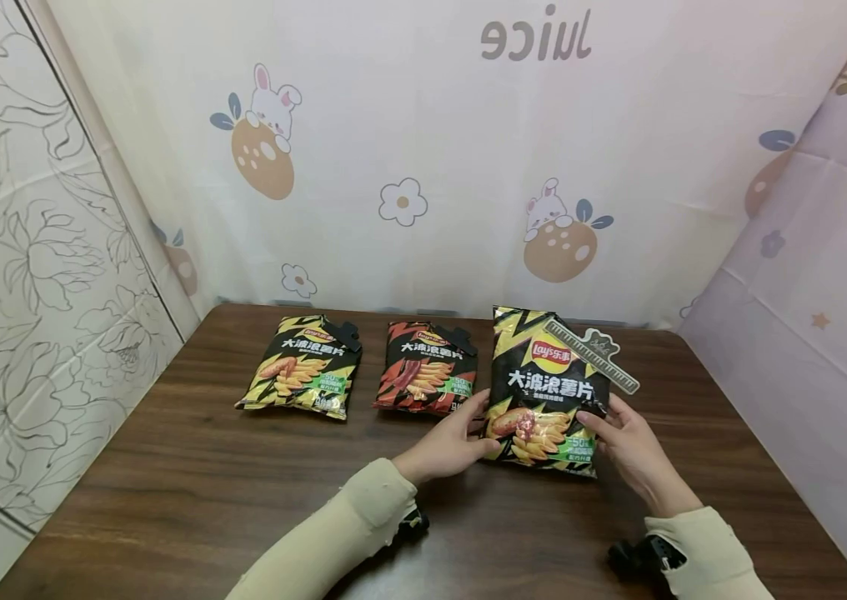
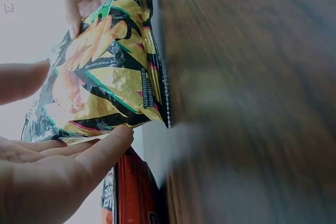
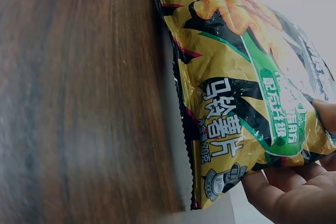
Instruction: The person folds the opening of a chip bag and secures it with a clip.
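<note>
A yellow-and-black bag of potato chips [image 1: 543, 396] is between my two hands, front facing me. My left hand [image 1: 448, 446] grips its left side, thumb in front and fingers behind. With its thumb over the front, my right hand [image 1: 635, 450] holds the right edge. A pale clip with a ruler-like striped bar [image 1: 594, 357] sits slanted across the bag's top right corner. In the right wrist view, the bag's crimped bottom edge [image 3: 184, 114] appears slightly off the table.
On the brown wooden table [image 1: 258, 492], a red chip bag [image 1: 423, 371] lies left of the held one. Farther left is another yellow-and-black chip bag [image 1: 303, 367]. Each has a dark clip on its top right corner. A printed curtain [image 1: 408, 125] hangs behind the table.
</note>
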Tool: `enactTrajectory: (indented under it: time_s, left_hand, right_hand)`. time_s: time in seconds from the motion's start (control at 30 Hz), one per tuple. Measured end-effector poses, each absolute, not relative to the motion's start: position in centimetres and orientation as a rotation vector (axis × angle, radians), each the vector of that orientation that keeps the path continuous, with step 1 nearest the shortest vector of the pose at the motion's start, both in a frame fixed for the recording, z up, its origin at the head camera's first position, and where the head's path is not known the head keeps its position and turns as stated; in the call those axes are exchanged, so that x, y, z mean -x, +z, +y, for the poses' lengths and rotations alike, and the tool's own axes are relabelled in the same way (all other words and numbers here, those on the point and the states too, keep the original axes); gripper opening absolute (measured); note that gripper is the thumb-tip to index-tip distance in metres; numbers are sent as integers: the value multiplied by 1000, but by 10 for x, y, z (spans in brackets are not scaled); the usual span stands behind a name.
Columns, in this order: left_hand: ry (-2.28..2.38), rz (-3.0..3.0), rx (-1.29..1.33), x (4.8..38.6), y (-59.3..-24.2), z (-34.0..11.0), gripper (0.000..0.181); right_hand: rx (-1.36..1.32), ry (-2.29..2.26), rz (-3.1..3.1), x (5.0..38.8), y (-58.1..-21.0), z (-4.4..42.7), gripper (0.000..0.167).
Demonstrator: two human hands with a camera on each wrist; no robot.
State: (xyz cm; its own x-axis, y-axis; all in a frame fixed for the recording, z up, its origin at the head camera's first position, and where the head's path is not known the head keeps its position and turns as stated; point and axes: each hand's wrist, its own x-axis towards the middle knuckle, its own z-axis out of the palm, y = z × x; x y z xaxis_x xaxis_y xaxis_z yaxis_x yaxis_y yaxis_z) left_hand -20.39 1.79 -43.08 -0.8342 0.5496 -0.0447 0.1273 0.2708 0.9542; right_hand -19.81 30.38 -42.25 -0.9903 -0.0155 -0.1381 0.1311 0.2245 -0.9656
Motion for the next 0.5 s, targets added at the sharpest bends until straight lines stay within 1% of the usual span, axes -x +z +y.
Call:
enactTrajectory:
  time_s: [0.1, 0.2, 0.5]
  left_hand:
    - [1579, 2175, -613, 206, -429, 23, 75]
    - [1569, 2178, -604, 207, -428, 28, 74]
    - [1533, 2169, -599, 212, -430, 41, 78]
  right_hand:
    - [-123, -1902, 2342, 199, -422, 308, 68]
    - [-117, -1937, 2311, 201, -422, 312, 66]
    - [-81, -2080, 2214, 205, -423, 322, 36]
